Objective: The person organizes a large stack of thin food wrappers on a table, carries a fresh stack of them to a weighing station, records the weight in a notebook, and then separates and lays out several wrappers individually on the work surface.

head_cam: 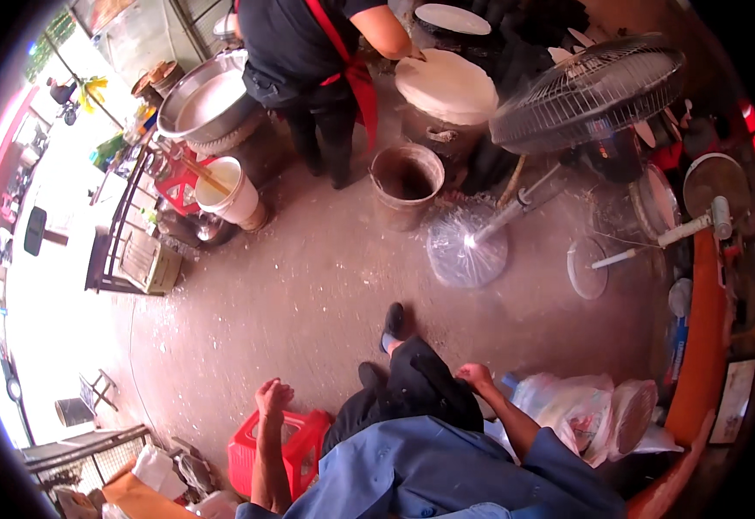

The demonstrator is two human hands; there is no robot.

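Observation:
My left hand [275, 397] is raised with its fingers curled, just above a red plastic stool [241, 447]; whether anything lies within the fingers cannot be told. Beside my right thigh, my right hand [474, 376] is loosely curled, near white plastic bags [565, 405]. My legs in dark trousers and dark shoes show between the hands. Ahead, a person in a red apron [312, 65] stands with one hand at a stack of pale round sheets [445, 84] on a drum-like container. A wide metal basin [176, 126] with whitish contents is at that person's left.
A pedestal fan [591, 94] stands ahead right, its base [465, 250] wrapped in plastic. Near it are a brown bucket [410, 211] and a second stand's round base [586, 269]. A white bucket [238, 201] holding sticks and a dark rack [114, 243] are ahead left.

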